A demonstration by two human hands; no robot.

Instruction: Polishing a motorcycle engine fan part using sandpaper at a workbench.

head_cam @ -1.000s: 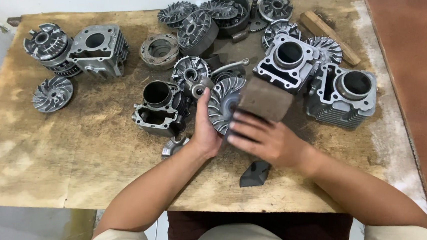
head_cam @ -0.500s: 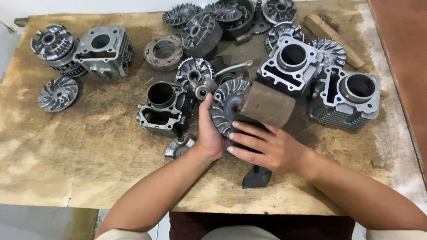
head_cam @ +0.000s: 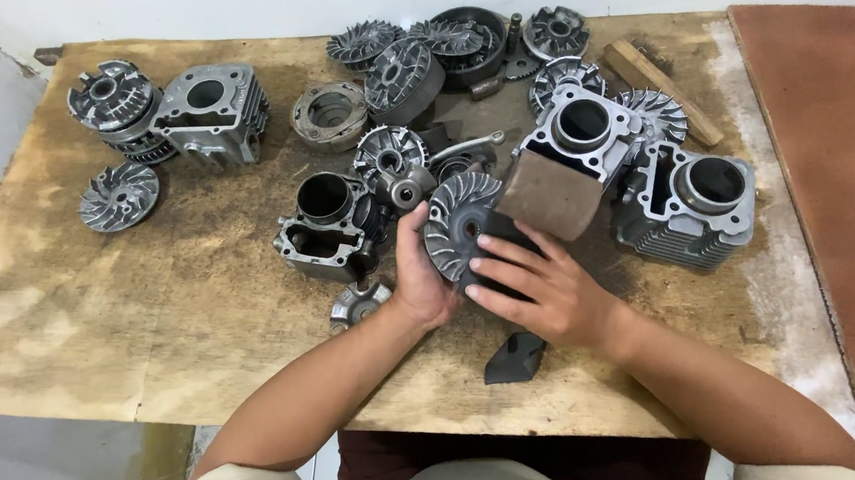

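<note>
My left hand grips the left edge of a finned, round metal pulley disc, holding it tilted up off the wooden table. My right hand presses a sheet of brown abrasive paper against the disc's face, fingers spread flat on its dark underside. The paper's upper part curls up over the disc.
Several grey engine cylinder blocks and finned discs crowd the table's far half. A wooden stick lies back right. A dark paper scrap and a small metal part lie near me. A brown mat borders the right.
The disc and paper sit in the same grip; my right fingers have shifted slightly across the paper, and the view has moved a little.
</note>
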